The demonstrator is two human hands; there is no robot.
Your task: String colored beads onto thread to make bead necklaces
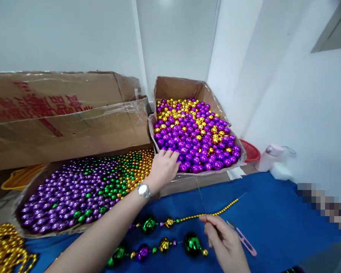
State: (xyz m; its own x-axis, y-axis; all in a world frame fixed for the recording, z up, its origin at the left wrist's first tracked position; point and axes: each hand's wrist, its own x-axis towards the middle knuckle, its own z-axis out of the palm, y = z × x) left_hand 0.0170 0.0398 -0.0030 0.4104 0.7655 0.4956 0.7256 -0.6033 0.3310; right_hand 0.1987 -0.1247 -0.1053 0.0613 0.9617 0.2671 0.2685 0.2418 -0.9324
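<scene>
At the far left, a heap of gold chains [4,248] lay on the blue tabletop [278,223], and behind it stood a flat tray [31,185] full of small purple, green and gold beads. A big closed carton [62,113] stood behind the tray. The left arm went from the lower left up and to the right, across the tray corner, and the left hand [163,167], with a watch [144,190] on the wrist, lay at the near edge of the box [173,87] of large purple and gold balls [194,132]. Its fingers were bent and the tips touched the balls in the near left corner; I could not tell if one ball was already pinched between them. So the balls lay just in front of this hand, and this hand was much nearer to them than the other one. Lower on the tabletop, the strand [170,222] lay with its long axis from left to right, rising a little toward the right, from big green and gold beads to a thin gold part. The right hand [224,242] was closed in a pinch on a thin needle [200,197], which pointed up and a little left, toward the box. The needle tip stood between the two hands, well apart from the left fingers. Pink snips [244,240] rested just beside the right hand. Further right a red bowl [250,151] and a pale bottle [268,157] stood near the wall.
</scene>
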